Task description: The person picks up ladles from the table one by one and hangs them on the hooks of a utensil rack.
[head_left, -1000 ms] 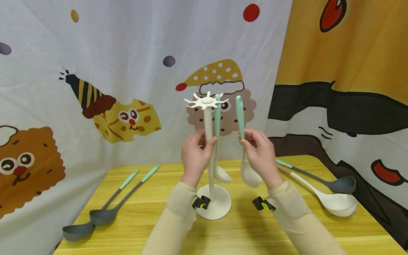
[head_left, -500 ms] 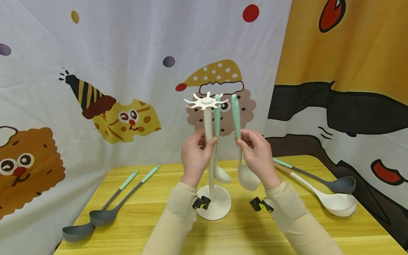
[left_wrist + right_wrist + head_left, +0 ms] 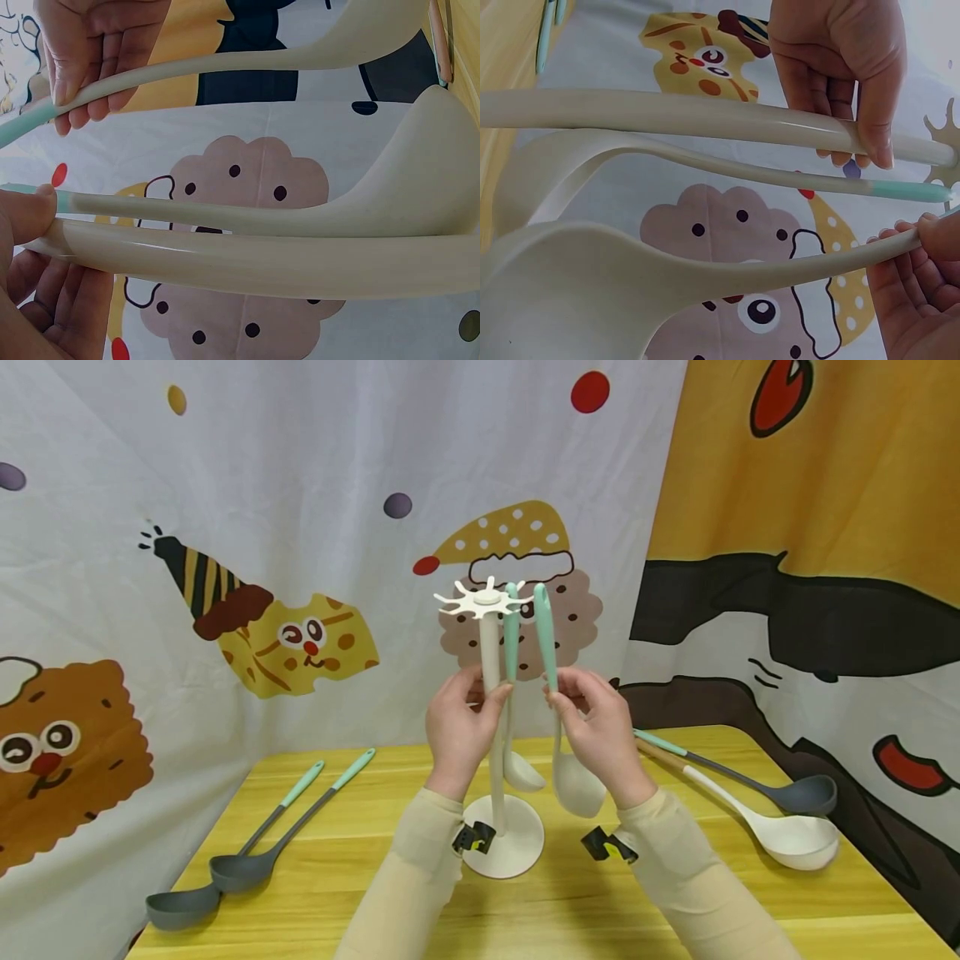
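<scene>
My left hand (image 3: 463, 727) grips the pole of a cream utensil stand (image 3: 491, 647), its thumb close by a hanging ladle. That ladle (image 3: 523, 772) has a mint handle and hangs at the right side of the stand's spoked top. A second cream ladle (image 3: 577, 785) with a mint handle is pinched by my right hand (image 3: 596, 727) where handle meets shaft. It is held upright, slightly tilted, above the table and just right of the hanging one. In the right wrist view the held ladle (image 3: 705, 281) and the hanging ladle (image 3: 780, 174) are apart.
Two grey ladles with mint handles, one nearer (image 3: 183, 906) and one behind (image 3: 243, 870), lie at the table's left. On the right lie a grey ladle (image 3: 806, 795) and a white ladle (image 3: 795, 842) with a wooden handle. A printed curtain (image 3: 322, 468) hangs behind the table (image 3: 337, 860).
My right hand has moved left with its ladle, bringing the handle's top closer to the stand's spokes. The left hand, stand and hanging ladle have stayed in place.
</scene>
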Demonstrator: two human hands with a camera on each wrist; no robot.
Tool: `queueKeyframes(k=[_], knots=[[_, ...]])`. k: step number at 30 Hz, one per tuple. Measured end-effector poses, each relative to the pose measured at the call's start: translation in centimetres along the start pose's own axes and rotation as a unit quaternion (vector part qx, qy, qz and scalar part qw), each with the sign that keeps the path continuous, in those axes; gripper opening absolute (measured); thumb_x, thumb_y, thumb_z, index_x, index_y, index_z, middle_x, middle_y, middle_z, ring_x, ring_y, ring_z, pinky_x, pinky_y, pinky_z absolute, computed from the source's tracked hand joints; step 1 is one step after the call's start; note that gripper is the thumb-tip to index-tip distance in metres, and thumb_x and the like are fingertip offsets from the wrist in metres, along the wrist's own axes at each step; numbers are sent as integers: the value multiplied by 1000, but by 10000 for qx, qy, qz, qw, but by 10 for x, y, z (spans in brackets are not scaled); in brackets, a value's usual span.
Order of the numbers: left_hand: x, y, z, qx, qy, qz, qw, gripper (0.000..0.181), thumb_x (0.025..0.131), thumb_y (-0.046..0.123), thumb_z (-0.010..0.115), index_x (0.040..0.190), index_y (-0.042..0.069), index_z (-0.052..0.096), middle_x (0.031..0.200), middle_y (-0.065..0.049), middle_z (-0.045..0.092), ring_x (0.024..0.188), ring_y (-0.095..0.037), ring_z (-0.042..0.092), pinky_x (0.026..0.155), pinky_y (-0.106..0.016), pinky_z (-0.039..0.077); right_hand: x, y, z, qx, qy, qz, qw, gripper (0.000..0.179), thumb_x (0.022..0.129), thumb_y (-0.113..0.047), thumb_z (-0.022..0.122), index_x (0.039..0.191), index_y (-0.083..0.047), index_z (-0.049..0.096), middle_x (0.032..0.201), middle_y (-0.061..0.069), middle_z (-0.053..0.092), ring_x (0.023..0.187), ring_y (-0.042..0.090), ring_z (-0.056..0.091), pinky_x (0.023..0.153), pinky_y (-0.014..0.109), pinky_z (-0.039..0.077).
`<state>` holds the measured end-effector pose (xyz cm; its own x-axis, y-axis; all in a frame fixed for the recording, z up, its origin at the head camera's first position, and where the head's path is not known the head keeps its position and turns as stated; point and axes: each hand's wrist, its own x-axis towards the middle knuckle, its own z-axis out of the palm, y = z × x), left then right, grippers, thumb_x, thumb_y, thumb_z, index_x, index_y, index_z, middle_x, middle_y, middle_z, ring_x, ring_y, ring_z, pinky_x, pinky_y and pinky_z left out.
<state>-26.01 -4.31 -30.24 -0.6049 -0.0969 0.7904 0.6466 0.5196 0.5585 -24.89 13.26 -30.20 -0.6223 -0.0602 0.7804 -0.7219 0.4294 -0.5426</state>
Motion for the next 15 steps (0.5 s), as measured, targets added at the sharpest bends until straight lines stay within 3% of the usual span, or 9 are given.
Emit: queueKeyframes(k=[7, 15], knots=[[0, 1, 0, 54, -29, -70, 10000, 27, 88, 23, 77, 105, 3, 70, 87, -9, 66, 74, -20, 68, 66, -29, 59, -1, -3, 2, 121, -94, 41, 9999, 17, 93, 5, 64, 109, 1, 69, 96, 10, 65, 82, 20, 62, 75, 17, 51], [0, 1, 0, 71, -52, -52, 9999, 26, 89, 23, 77, 105, 3, 70, 87, -9, 66, 74, -20, 68, 66, -29, 59, -2, -6, 6, 262, -162, 38, 9995, 19, 92, 5, 65, 110, 1, 69, 93, 10, 66, 79, 19, 61, 70, 20, 52]])
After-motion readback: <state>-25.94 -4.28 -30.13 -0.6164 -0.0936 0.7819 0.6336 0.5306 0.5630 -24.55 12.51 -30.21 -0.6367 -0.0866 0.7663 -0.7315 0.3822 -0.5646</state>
